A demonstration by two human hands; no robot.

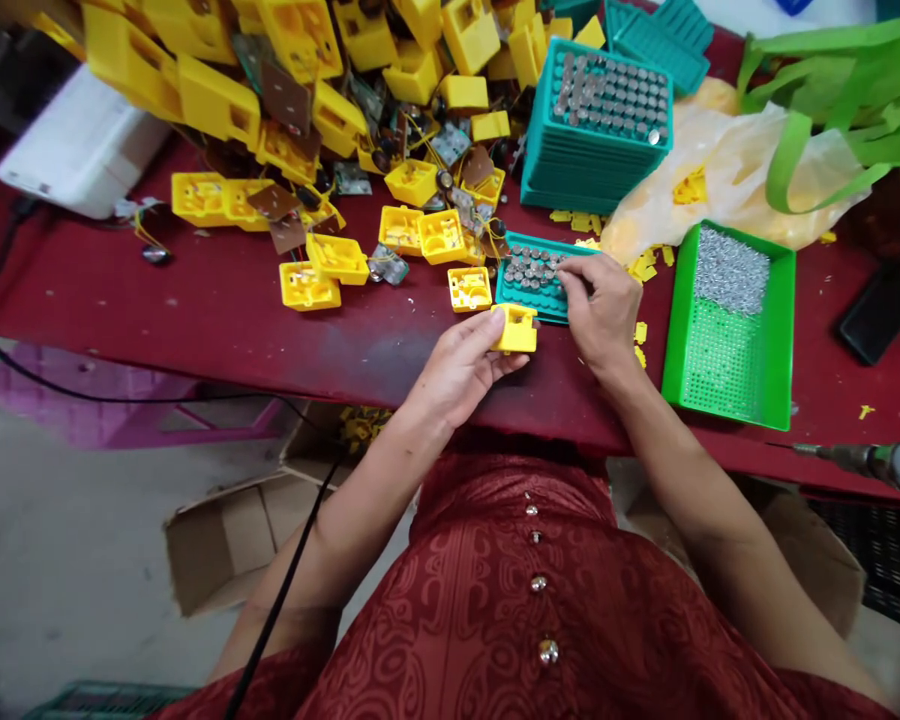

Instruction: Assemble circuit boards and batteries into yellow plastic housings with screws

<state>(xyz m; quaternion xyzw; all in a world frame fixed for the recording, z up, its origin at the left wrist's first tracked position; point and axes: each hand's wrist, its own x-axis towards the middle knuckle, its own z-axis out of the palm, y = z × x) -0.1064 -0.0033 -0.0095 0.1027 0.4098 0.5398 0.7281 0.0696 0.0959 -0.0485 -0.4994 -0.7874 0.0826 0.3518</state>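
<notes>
My left hand (pixel 465 365) grips a small yellow plastic housing (pixel 516 330) between thumb and fingers, above the front of the table. Just behind it lies a teal ribbed tray (pixel 547 300) with rows of small silver button cells (pixel 529 268). My right hand (pixel 604 305) reaches over the tray's right end, thumb and forefinger pinched at a button cell there; the fingertips partly hide it. Left of the tray, touching or nearly so, sits an open yellow housing (pixel 470 289).
Yellow housings with wires and circuit boards (pixel 450 145) heap up behind. A stack of teal trays (pixel 592 150) stands at the back. To the right are a green basket (pixel 784 330) of small metal parts, a black phone (pixel 877 312) and a power screwdriver (pixel 881 462). A black cable (pixel 195 400) crosses at left.
</notes>
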